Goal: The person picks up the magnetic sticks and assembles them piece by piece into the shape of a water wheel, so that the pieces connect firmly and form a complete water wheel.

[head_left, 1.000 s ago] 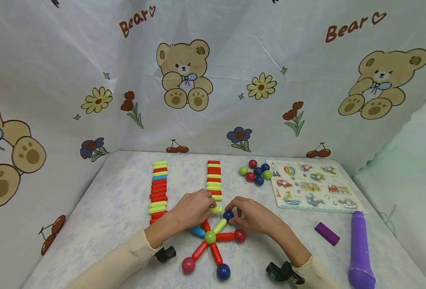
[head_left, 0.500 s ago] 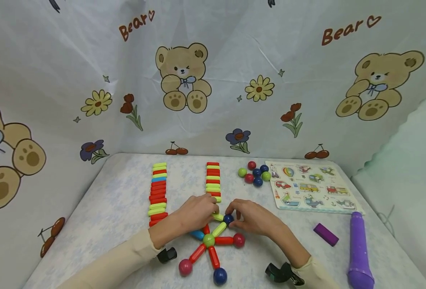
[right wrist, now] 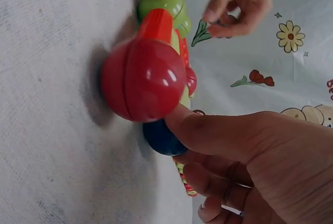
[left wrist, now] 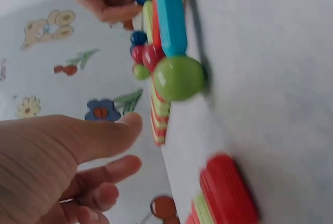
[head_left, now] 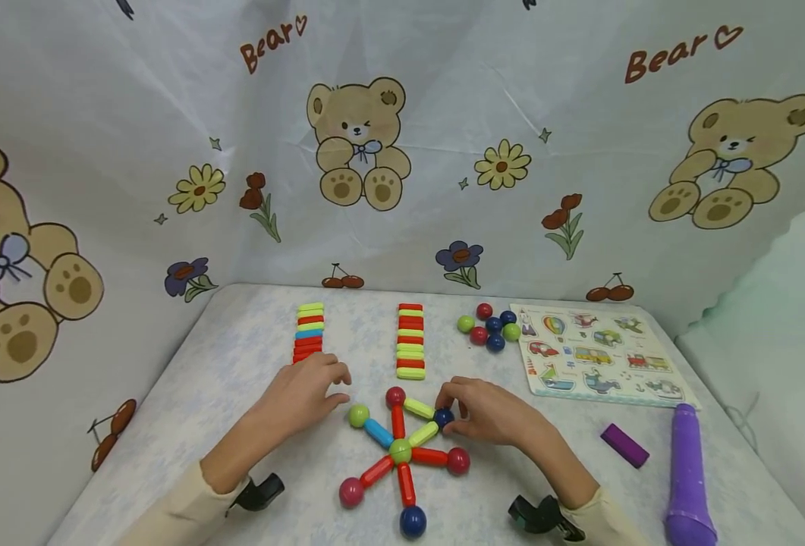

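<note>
A star of coloured rods and balls lies on the table, with a green ball (head_left: 400,451) at its centre. My right hand (head_left: 487,409) pinches the dark blue ball (head_left: 443,418) at its upper right; the thumb (right wrist: 190,130) shows against that ball in the right wrist view. A yellow-green rod (head_left: 419,408) spans from the blue ball to a red ball (head_left: 395,396). Off to the left, my left hand (head_left: 306,394) holds nothing, fingers loosely bent. It hovers between the left row of rods (head_left: 309,341) and a green ball (head_left: 358,415) on a blue rod (head_left: 378,434).
Behind the star runs a second row of rods (head_left: 411,341). Several loose balls (head_left: 494,326) sit beside a picture board (head_left: 600,353) at the back right. A purple block (head_left: 624,445) and a purple microphone-shaped toy (head_left: 687,478) lie at the right.
My left hand has let go of the yellow-green rod and moved left toward the left row. That rod now lies between the red and blue balls. My right hand stays at the blue ball.
</note>
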`<state>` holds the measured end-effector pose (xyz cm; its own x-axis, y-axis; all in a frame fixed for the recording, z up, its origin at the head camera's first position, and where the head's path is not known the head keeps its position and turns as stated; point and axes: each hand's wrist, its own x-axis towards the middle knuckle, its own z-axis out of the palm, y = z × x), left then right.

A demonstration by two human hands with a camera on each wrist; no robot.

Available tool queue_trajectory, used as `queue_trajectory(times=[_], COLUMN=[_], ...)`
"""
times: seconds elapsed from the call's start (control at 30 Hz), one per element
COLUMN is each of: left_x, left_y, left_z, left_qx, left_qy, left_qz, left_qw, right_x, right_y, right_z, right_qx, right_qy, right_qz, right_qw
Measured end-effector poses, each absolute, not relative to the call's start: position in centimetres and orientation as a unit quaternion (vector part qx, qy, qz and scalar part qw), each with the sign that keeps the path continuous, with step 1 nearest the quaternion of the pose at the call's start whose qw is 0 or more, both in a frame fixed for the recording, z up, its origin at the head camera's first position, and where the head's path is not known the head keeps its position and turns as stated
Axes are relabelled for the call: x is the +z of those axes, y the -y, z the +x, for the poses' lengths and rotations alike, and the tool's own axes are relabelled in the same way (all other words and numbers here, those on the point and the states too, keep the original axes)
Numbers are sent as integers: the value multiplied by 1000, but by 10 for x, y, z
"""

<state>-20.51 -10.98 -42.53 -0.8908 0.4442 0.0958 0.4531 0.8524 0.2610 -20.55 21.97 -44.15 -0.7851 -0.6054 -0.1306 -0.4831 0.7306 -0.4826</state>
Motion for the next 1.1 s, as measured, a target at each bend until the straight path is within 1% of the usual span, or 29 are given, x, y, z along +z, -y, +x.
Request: queue_trajectory(times=[0.1, 0.2, 0.53, 0.77, 0.93, 1.1], left_x=[-428, -434, -455, -449, -437, -433], left_y=[133, 145, 150, 128, 102, 75], left_z=[-193, -185, -173, -178, -187, -198], left_qx=[-123, -116, -102, -126, -155, -183], left_qy=[972, 975, 976, 973, 959, 945], left_qz=[-201, -190, -190, -186, -223, -260], left_qw=[18, 15, 41, 56, 78, 70], right_x=[-439, -437, -432, -432, -433, -434], right_y=[-220, -224, -225, -224, -224, -224], right_z=[-206, -206, -204, -203, -203, -203], right_qx=[-222, -228, -232, -230, -234, -234], right_qy=[-916, -912, -900, -900, -899, -900], right_qz=[-295, -293, -299, -295, -294, -295], right_qw=[157, 175, 218, 225, 224, 221])
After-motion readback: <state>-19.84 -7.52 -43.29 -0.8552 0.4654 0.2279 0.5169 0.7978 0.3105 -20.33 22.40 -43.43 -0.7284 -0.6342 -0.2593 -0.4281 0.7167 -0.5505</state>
